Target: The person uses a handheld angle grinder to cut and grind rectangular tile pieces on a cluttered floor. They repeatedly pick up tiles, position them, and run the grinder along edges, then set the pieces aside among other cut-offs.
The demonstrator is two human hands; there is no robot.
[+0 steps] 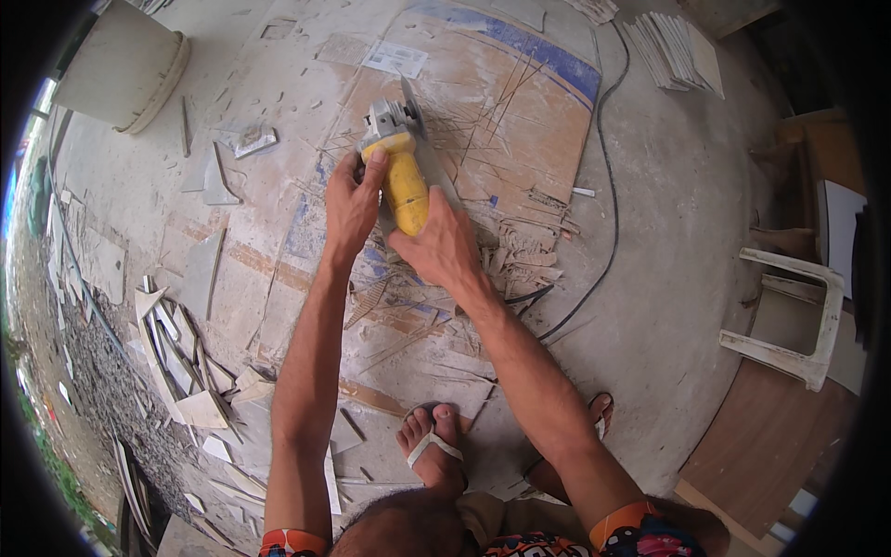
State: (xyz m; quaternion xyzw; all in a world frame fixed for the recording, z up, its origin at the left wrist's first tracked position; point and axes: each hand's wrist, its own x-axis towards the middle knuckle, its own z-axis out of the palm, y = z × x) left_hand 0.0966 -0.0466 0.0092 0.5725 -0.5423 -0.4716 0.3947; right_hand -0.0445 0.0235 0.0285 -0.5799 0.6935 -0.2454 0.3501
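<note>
A yellow angle grinder (406, 190) with a grey metal head is in both my hands, over dusty flattened cardboard (543, 130). My left hand (351, 212) grips it beside the head, thumb on top. Round the rear of its body closes my right hand (444, 246). The thin cutting disc (410, 100) stands edge-on at the far right of the head. Just right of the grinder lies a narrow grey tile piece (436, 170), partly hidden by tool and hand. I cannot tell whether the disc touches it.
Broken tile strips (524, 255) lie right of my right hand, and more offcuts (186, 357) at left. A black cable (608, 148) curves along the right. Stacked tiles (676, 51), a white plastic stool (789, 316) and a bucket (121, 70) stand around. My sandalled foot (432, 441) is near.
</note>
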